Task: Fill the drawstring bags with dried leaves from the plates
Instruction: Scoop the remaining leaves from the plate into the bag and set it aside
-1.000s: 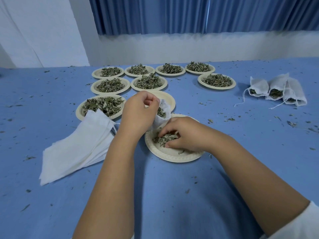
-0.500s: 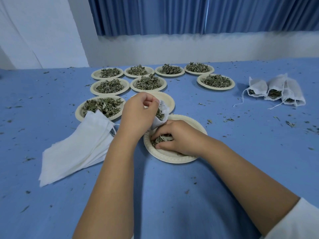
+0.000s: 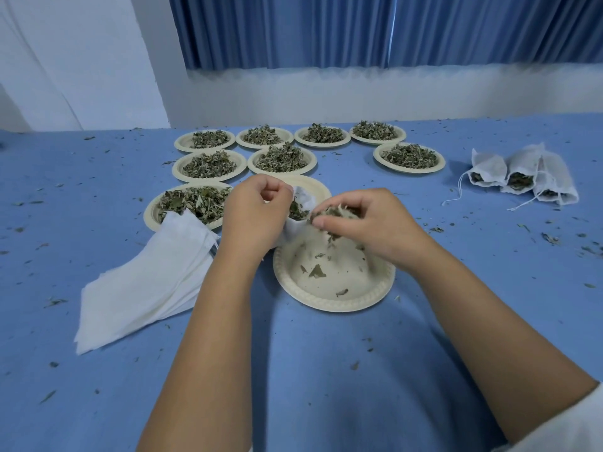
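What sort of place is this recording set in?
Probably an indoor hand-packing workspace: a blue cloth-covered table carries round beige paper plates of dried green leaves and a stack of flat white fabric bags, with pleated blue curtains behind.

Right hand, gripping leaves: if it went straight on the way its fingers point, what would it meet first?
Most likely the open mouth of the drawstring bag, held up by the left hand just beyond the right hand and its dried leaves; depth is unclear from this one view.
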`<state>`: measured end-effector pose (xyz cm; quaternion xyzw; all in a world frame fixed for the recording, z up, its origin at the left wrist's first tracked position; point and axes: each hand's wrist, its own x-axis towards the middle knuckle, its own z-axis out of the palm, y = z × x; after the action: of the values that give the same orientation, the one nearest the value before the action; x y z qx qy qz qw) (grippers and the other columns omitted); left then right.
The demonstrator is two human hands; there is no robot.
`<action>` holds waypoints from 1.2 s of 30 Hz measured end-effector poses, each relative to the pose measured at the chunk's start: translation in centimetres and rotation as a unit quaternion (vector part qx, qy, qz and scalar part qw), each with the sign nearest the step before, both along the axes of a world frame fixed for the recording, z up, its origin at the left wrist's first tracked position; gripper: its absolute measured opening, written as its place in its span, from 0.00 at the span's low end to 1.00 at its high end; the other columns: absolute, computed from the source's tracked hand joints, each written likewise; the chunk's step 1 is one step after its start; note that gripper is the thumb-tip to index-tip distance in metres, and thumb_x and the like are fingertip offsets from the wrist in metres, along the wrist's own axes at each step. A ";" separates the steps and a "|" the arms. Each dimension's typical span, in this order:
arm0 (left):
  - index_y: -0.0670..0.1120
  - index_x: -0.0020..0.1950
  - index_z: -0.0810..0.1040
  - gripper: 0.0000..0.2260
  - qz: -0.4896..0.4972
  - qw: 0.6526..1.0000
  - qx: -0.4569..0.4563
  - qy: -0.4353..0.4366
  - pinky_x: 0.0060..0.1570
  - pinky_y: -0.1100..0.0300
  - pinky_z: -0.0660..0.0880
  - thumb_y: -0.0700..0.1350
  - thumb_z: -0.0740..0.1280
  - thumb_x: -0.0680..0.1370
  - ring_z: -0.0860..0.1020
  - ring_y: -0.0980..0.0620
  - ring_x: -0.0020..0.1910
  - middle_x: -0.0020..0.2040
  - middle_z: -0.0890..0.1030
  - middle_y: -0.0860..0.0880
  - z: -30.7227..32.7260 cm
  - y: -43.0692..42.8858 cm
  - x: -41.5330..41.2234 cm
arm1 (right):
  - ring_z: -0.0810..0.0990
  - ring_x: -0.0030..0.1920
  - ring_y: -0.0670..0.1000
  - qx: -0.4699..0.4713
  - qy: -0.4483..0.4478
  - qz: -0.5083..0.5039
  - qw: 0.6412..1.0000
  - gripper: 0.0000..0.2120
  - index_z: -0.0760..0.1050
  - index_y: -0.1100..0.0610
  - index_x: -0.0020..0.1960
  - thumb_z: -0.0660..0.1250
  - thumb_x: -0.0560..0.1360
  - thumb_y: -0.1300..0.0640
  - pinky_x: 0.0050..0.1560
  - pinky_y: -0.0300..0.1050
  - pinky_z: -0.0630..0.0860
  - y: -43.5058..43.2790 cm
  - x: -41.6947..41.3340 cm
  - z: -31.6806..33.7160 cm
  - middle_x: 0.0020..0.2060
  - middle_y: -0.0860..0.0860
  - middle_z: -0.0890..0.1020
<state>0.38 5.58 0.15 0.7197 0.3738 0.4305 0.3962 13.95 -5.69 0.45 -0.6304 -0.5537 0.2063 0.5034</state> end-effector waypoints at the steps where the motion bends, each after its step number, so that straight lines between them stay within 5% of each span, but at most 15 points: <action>1: 0.50 0.41 0.81 0.06 -0.001 1.000 -0.010 -0.008 0.31 0.64 0.69 0.45 0.68 0.77 0.70 0.64 0.24 0.29 0.76 0.60 0.1 0.0 -0.1 | 0.81 0.39 0.48 0.012 0.033 -0.014 0.999 0.04 0.85 0.49 0.44 0.77 0.70 0.54 0.50 0.53 0.79 -0.1 0.1 0.2 0.40 0.51 0.86; 3: 0.51 0.39 0.81 0.06 -0.013 1.000 -0.025 -0.011 0.30 0.63 0.67 0.45 0.69 0.76 0.68 0.62 0.22 0.27 0.76 0.60 0.2 -0.2 -0.1 | 0.80 0.40 0.53 0.025 0.081 -0.044 0.995 0.04 0.85 0.50 0.45 0.76 0.71 0.54 0.50 0.60 0.78 0.0 0.1 0.2 0.43 0.58 0.85; 8: 0.51 0.40 0.83 0.04 -0.044 0.999 -0.027 0.013 0.33 0.66 0.72 0.46 0.71 0.75 0.75 0.62 0.29 0.34 0.82 0.55 0.5 -0.9 0.1 | 0.83 0.40 0.47 0.052 0.180 -0.046 0.981 0.07 0.85 0.54 0.49 0.76 0.71 0.58 0.45 0.38 0.79 0.6 -0.1 -0.4 0.42 0.55 0.86; 14: 0.51 0.39 0.83 0.06 -0.059 0.998 -0.026 0.012 0.38 0.56 0.75 0.44 0.69 0.76 0.75 0.57 0.31 0.31 0.80 0.56 0.5 -1.2 0.1 | 0.82 0.35 0.54 -0.007 0.064 -0.086 0.994 0.13 0.77 0.51 0.48 0.79 0.68 0.55 0.41 0.44 0.75 0.6 -0.4 -1.1 0.34 0.49 0.83; 20: 0.48 0.39 0.83 0.06 -0.111 0.993 -0.036 0.031 0.31 0.61 0.71 0.41 0.70 0.75 0.70 0.60 0.25 0.26 0.76 0.58 0.3 -1.7 0.6 | 0.73 0.29 0.39 -0.026 -0.034 -0.131 0.990 0.12 0.77 0.48 0.33 0.79 0.66 0.60 0.34 0.31 0.70 1.0 -0.7 -1.6 0.27 0.41 0.78; 25: 0.48 0.40 0.83 0.05 -0.108 0.992 -0.032 0.048 0.33 0.60 0.73 0.42 0.69 0.75 0.73 0.59 0.26 0.29 0.78 0.56 -0.1 -1.5 1.0 | 0.70 0.24 0.39 -0.067 -0.039 -0.097 0.992 0.09 0.81 0.45 0.40 0.78 0.68 0.57 0.28 0.28 0.64 0.6 -0.6 -1.0 0.20 0.37 0.72; 29: 0.49 0.40 0.83 0.05 -0.090 0.995 -0.032 0.032 0.25 0.70 0.68 0.43 0.70 0.76 0.72 0.64 0.24 0.27 0.78 0.59 -0.1 -1.1 0.8 | 0.85 0.44 0.44 -0.067 0.124 -0.020 0.990 0.06 0.85 0.51 0.49 0.75 0.72 0.56 0.49 0.34 0.79 0.2 -0.3 -0.3 0.41 0.45 0.87; 32: 0.47 0.42 0.83 0.05 -0.080 0.996 -0.042 0.023 0.23 0.68 0.67 0.44 0.70 0.77 0.70 0.62 0.21 0.27 0.76 0.57 -0.1 -1.0 0.7 | 0.85 0.48 0.44 -0.049 0.213 -0.010 0.976 0.08 0.84 0.57 0.53 0.69 0.76 0.62 0.48 0.33 0.78 0.5 -0.3 -0.3 0.46 0.50 0.87; 36: 0.47 0.41 0.83 0.05 -0.078 0.995 -0.051 0.020 0.25 0.67 0.66 0.44 0.69 0.77 0.68 0.63 0.20 0.25 0.75 0.59 -0.1 -1.0 0.7 | 0.85 0.49 0.48 -0.039 0.204 -0.034 0.978 0.12 0.81 0.60 0.58 0.66 0.77 0.67 0.51 0.35 0.79 0.8 -0.2 -0.8 0.49 0.55 0.86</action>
<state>1.12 4.57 0.05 0.7339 0.3455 0.3646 0.4572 13.76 -4.92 -0.38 -0.6127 -0.4091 0.3352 0.5872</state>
